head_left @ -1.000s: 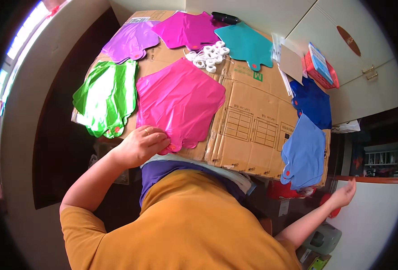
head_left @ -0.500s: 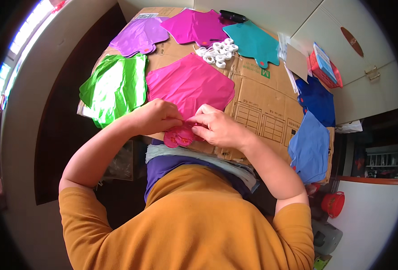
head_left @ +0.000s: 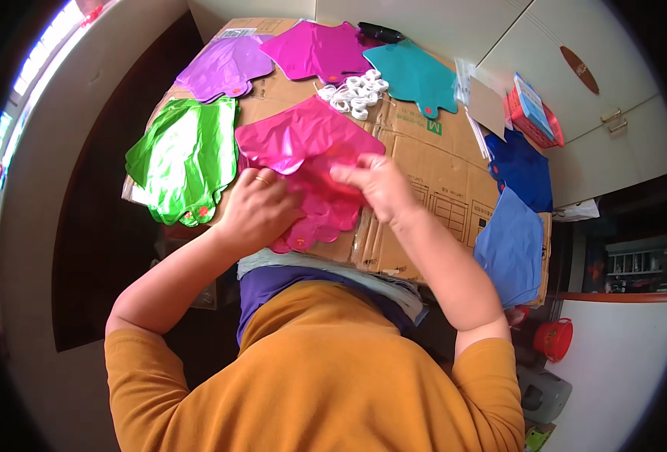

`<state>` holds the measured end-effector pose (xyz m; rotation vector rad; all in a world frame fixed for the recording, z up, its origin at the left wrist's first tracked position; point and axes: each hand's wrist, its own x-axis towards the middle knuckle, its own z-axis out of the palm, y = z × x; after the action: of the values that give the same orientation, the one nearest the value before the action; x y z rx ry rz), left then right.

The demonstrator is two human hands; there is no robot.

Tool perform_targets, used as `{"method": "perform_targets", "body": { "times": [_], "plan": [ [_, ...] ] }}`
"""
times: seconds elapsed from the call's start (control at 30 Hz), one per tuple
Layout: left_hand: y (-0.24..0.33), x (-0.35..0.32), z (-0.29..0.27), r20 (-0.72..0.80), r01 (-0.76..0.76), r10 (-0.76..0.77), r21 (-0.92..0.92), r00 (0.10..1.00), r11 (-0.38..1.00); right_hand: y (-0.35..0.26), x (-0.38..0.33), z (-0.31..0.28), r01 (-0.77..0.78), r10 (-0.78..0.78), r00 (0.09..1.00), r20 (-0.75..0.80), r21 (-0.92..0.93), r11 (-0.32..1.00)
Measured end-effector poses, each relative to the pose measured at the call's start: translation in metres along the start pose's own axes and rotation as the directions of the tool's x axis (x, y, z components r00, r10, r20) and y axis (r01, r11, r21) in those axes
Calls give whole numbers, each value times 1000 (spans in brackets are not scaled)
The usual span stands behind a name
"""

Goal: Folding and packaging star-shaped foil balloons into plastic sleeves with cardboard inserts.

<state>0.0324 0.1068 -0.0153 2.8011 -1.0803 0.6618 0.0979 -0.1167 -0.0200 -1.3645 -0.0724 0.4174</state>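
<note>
In front of me on a flattened cardboard sheet (head_left: 401, 241) lie shiny pink foil balloons (head_left: 311, 135), flat and star-shaped, apparently more than one layered. The lower part, with rounded tabs and small red marks, hangs toward the cardboard's near edge. My left hand (head_left: 262, 211), slightly blurred, has its fingers curled on the pink foil's left side. At the right side, my right hand (head_left: 382, 187) pinches the foil between thumb and fingers; its fingertips are blurred and partly hidden.
Green foil balloons (head_left: 186, 158) lie left; purple (head_left: 228, 68), magenta (head_left: 318, 49) and teal (head_left: 413, 75) ones lie behind. White ribbon coils (head_left: 356, 94) sit among them. Dark blue (head_left: 522, 169) and light blue (head_left: 510, 252) ones lie right, near a red basket (head_left: 533, 120).
My hands have moved apart from their close pinch at the foil's near end, the right one up and right. The bunched pink foil has spread out wider.
</note>
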Motion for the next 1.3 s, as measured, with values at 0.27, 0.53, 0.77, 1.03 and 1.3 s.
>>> {"method": "perform_targets", "body": {
  "times": [0.27, 0.53, 0.77, 1.03, 1.3],
  "plan": [
    [-9, 7, -14, 321, 378, -358, -1, 877, 926, -205, -42, -79, 589, -928, 366, 68, -789, 174],
    [-9, 11, -17, 277, 446, -388, -190, 879, 875, -33, -114, -123, 602, -263, 732, 628, -778, -181],
    [-48, -47, -58, 209, 580, -541, -318, 815, 751, -38, -123, -104, 537, -192, 830, 523, -844, 22],
    [-69, -116, -51, 176, 275, -253, -110, 951, 955, -73, -71, -72, 637, -272, 749, 604, -770, 43],
    [-66, -114, -46, 96, 46, -47, 8, 994, 999, -37, 42, 81, 882, -380, 468, 798, -397, 253]
  ]
}}
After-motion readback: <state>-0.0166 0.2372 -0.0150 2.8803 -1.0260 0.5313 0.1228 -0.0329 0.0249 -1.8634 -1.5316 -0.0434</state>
